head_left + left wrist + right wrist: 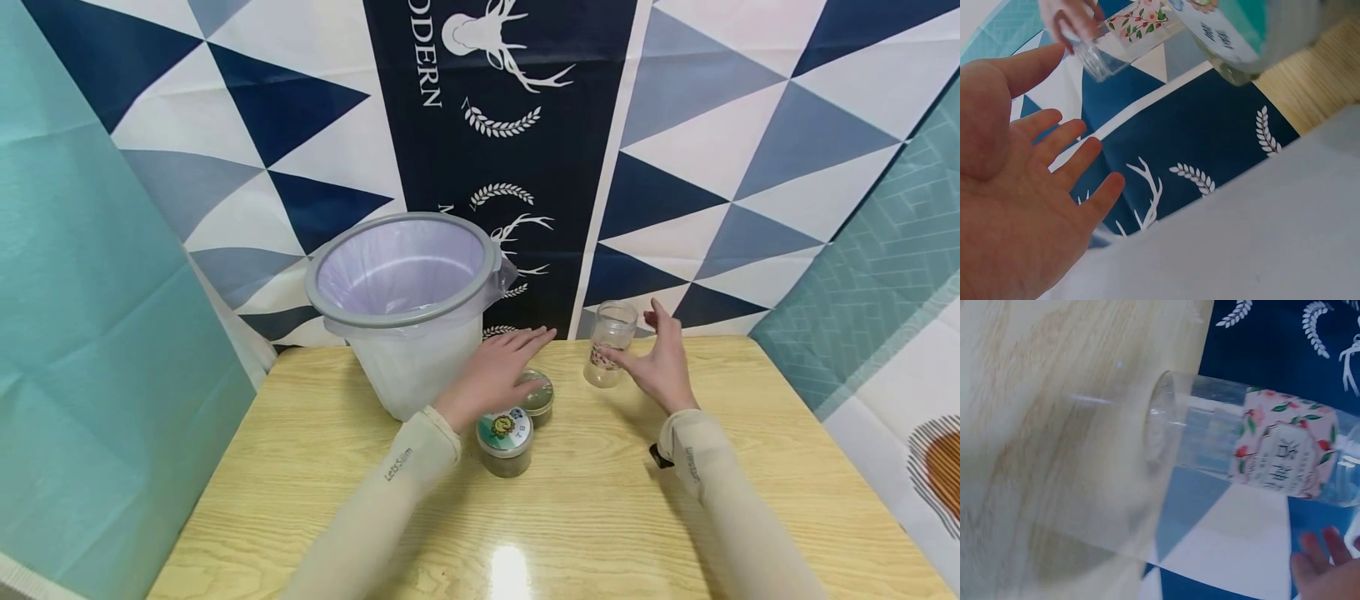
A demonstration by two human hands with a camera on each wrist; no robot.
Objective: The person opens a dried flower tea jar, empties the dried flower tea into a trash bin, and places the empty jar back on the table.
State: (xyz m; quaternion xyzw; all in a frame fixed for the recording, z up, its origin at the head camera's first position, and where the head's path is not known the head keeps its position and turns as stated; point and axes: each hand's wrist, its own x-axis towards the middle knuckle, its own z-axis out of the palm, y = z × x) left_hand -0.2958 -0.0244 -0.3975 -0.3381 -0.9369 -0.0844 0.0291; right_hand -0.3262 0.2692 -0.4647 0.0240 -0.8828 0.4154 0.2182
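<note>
From where I stand, the right hand (660, 367) has its thumb and fingers wide apart, bent loosely about a clear jar (613, 333) but not wrapped round it; whether the thumb tip touches the jar, I cannot tell. The jar, roughly upright with a flowered label, is at the left of those fingers. The left hand (491, 375) is spread flat, fingers straight, holding nothing.

Just below the left thumb is a small round container (538, 398); nearer the person, beside the left wrist, is a sunflower-lidded container (505, 450). Left of that hand, close by, rises a lined bin (412, 367).

The jar looks tall and light, so an off-centre nudge from the right thumb could tip it. The left wrist seems low enough that a sideways sweep might knock either container or bump the bin.

Beyond the right fingertips the table (592, 517) soon ends at its back edge, against a patterned cloth (682, 108). The roomiest stretch of wood lies on the person's side of both hands, with more to the right.
</note>
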